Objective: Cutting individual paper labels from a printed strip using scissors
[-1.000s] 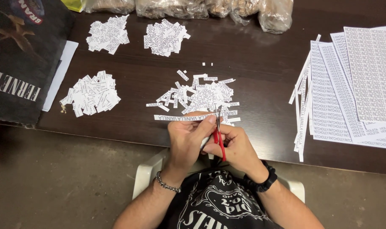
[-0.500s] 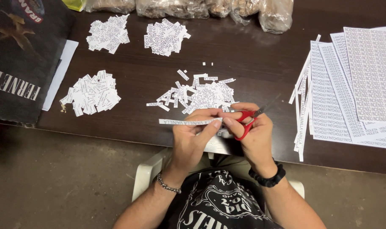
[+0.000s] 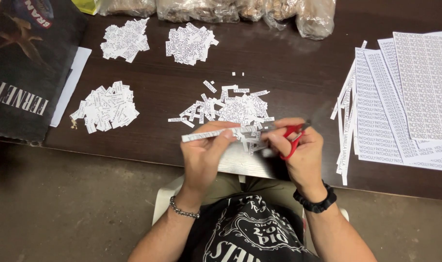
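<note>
The blades of the red-handled scissors are pretty much lost behind the paper and the fingers, so I can't make out whether they're open or closed, only the red loops show, with the right hand curled through them. The left hand is pinching one long printed paper strip between thumb and fingers, held flat just above the near edge of the dark worktop, its right end running toward the scissors. Right behind the hands there's a loose heap of cut slips, and I count three more heaps: one at the left and two further back. So four piles total. On the right is a fan of printed sheets, overlapping so much I can't count them properly, and cut off by the frame edge, with some thin strips along their left side. Clear plastic bags along the far edge are cropped at the top, contents hard to tell. A dark bag or cloth at the left covers part of a white sheet.
</note>
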